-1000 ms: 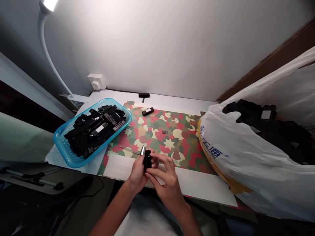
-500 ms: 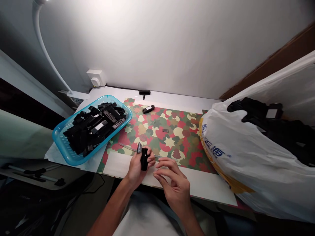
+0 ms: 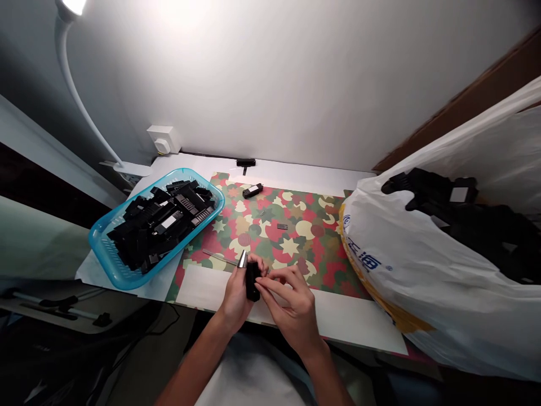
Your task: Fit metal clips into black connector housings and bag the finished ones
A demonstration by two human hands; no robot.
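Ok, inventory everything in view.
Held part: one, black, front
Metal tip: one, silver, beside it
Basket: one, blue, left
Basket parts: many, mostly black, inside
Mat: one, multicoloured, centre
Labelled part: one, black, mat's back
Plate: one, dark, mid-mat
Strip: one, grey, mat's front
Rear piece: one, black, behind mat
Bag: one, white, right
Bag contents: uncountable, mostly black, inside
Lamp: one, white, left
Left hand: one, bare, holding part
Right hand: one, bare, alongside
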